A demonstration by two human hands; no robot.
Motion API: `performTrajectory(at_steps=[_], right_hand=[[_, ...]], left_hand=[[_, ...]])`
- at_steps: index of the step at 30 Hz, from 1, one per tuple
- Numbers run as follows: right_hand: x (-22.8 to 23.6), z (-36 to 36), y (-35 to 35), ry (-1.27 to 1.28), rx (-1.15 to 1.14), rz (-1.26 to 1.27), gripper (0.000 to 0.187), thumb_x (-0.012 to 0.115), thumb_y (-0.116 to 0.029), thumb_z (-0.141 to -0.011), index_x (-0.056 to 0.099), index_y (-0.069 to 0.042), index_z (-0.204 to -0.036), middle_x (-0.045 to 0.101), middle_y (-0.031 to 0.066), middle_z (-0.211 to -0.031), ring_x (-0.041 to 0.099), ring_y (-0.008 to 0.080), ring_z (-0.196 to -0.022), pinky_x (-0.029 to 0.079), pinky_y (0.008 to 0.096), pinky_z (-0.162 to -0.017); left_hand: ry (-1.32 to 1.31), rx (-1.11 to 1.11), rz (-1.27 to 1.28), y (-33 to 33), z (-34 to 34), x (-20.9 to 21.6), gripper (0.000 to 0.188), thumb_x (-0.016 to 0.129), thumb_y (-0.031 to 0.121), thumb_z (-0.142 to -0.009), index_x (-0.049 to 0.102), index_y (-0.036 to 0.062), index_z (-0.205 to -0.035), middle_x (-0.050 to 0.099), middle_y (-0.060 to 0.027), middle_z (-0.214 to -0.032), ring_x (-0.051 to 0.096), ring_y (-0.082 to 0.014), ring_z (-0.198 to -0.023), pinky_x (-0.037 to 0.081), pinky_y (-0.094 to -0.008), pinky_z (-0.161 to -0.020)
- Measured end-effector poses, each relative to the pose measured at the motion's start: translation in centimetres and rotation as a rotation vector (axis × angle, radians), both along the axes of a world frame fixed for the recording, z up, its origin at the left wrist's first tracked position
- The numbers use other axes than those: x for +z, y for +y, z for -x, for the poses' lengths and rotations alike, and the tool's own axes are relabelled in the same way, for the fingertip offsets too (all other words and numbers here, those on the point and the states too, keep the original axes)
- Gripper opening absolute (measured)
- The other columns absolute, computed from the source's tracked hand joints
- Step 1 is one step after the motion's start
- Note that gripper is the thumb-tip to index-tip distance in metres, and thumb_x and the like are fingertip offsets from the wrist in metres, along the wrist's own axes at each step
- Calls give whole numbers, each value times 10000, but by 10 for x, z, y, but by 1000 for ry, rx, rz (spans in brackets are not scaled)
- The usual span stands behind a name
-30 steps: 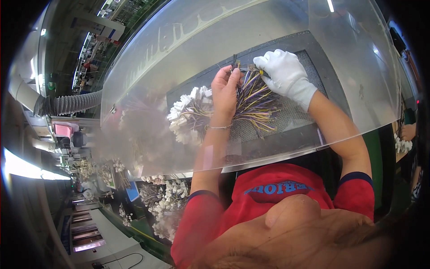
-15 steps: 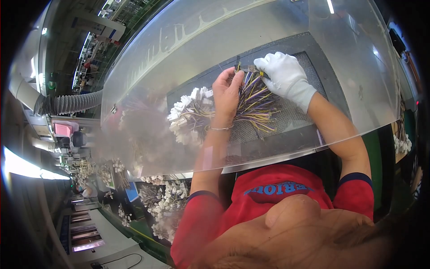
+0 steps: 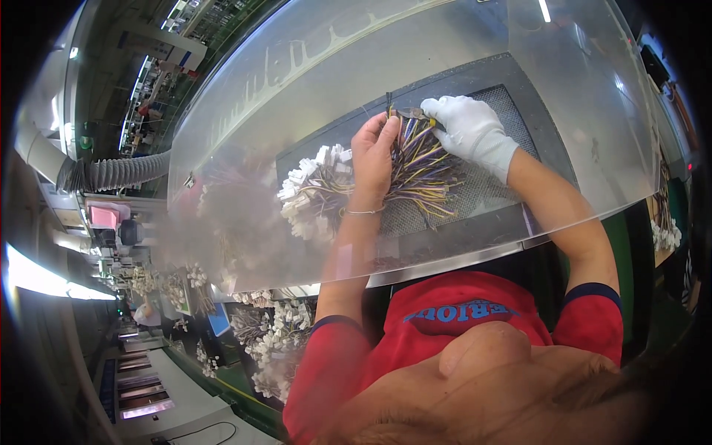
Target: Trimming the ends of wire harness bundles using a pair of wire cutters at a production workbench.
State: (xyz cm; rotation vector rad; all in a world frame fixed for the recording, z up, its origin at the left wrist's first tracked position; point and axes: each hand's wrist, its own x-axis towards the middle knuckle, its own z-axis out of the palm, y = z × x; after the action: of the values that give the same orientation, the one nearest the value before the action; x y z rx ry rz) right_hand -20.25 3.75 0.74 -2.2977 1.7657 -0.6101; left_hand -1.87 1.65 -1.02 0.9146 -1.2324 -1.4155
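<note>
Under a clear plastic cover, my bare left hand [image 3: 372, 157] pinches dark wire ends between thumb and fingers. These wires belong to a fanned-out bundle of yellow, purple and dark wires [image 3: 426, 174] lying on a mesh-topped dark mat. My right hand [image 3: 475, 132], in a white glove, is closed around a small pair of cutting pliers [image 3: 415, 113] with a bit of yellow handle showing. The metal jaws reach left to the wires, close to my left fingertips; whether they touch a wire cannot be made out. White connectors [image 3: 311, 182] lie heaped left of my left wrist.
The clear cover [image 3: 593, 174] arches over both hands and forearms, its front edge crossing above my arms. Below it at left are more wire bundles with white connectors [image 3: 278, 337]. A ribbed grey duct [image 3: 130, 170] stands at far left. Another bundle [image 3: 665, 233] is at far right.
My left hand and the pinched wire ends have shifted slightly left. My right hand has dropped a little, and more of the pliers' metal shows between the hands.
</note>
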Motion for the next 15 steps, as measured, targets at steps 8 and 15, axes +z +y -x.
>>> performTrajectory(at_steps=[8, 15], right_hand=[[-3, 4, -3, -111, -13, 189, 253, 616, -202, -799, 573, -133, -1039, 626, 96, -935, 615, 296, -904, 510, 414, -762], [-1, 5, -5, 24, 27, 320, 247, 658, -177, -737, 602, -144, -974, 619, 54, -853, 616, 266, -842, 515, 397, -724]], left_hand=[[67, -63, -57, -3, -2, -4, 373, 505, 98, -961, 460, -4, -1316, 639, -79, -826, 544, -81, -649, 455, -198, -608], [24, -164, -64, -4, -2, 0, 388, 502, 92, -953, 450, -18, -1321, 652, -107, -808, 515, -77, -589, 433, -192, -567]])
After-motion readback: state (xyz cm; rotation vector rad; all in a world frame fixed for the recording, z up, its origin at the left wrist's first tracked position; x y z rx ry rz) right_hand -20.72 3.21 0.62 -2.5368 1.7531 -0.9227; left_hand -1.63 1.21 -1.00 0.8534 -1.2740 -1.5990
